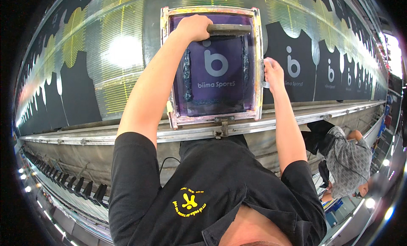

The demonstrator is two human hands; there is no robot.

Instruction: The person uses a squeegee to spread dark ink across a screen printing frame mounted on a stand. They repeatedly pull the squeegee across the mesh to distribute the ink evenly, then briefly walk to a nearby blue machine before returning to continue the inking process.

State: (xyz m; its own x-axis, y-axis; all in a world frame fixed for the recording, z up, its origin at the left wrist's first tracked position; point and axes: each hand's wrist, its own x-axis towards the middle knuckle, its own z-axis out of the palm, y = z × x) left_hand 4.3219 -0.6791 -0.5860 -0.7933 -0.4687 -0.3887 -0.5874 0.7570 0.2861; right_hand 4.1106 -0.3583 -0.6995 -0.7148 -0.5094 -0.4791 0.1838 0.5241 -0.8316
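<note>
A screen printing frame (257, 102) with a purple mesh lies in front of me on the long table, a pale logo showing in its middle. Near the frame's far end, my left hand (194, 27) is closed round the left end of a squeegee (229, 30), which lies crosswise over the mesh. Dark ink streaks run down both sides of the mesh. On the frame's right edge, my right hand (274, 74) is closed, its fingers curled by the rail; a small light-coloured piece shows beneath them.
Black cut fabric panels (277, 42) with pale printed logos lie in a row to the right; plain black panels (78, 91) lie left. A metal rail (101, 135) with a clamp (221, 129) runs along the near table edge. Another person (347, 161) stands at the right.
</note>
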